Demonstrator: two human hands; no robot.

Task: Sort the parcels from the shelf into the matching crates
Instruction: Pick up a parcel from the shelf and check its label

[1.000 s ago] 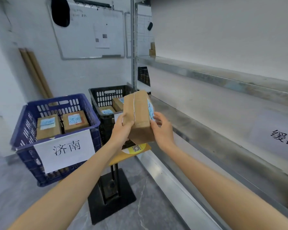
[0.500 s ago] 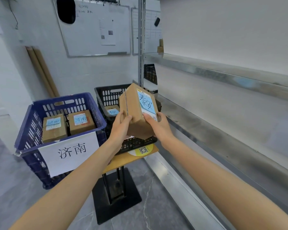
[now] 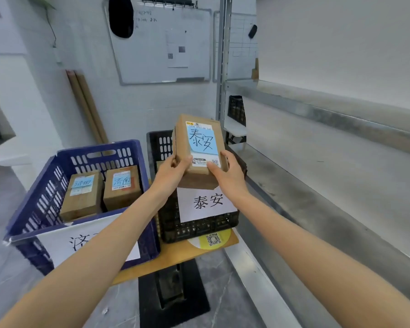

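I hold a brown cardboard parcel [image 3: 200,147] with a blue note reading 泰安, its label facing me. My left hand [image 3: 171,172] grips its left side and my right hand [image 3: 227,172] its right side. The parcel hangs over the black crate [image 3: 199,229], which carries a white sign 泰安. To the left stands a blue crate [image 3: 45,185] signed 济南, with two brown parcels [image 3: 82,195] [image 3: 122,187] lying in it, both labelled 济南.
Both crates rest on a small wooden table [image 3: 175,254] on a black pedestal. A metal shelf [image 3: 317,200] runs along the right, its near board bare. A whiteboard [image 3: 161,43] hangs on the back wall. Grey floor lies to the left.
Both hands have turned the parcel so its blue label faces me and carried it further over the black crate. The view has moved closer to the crates.
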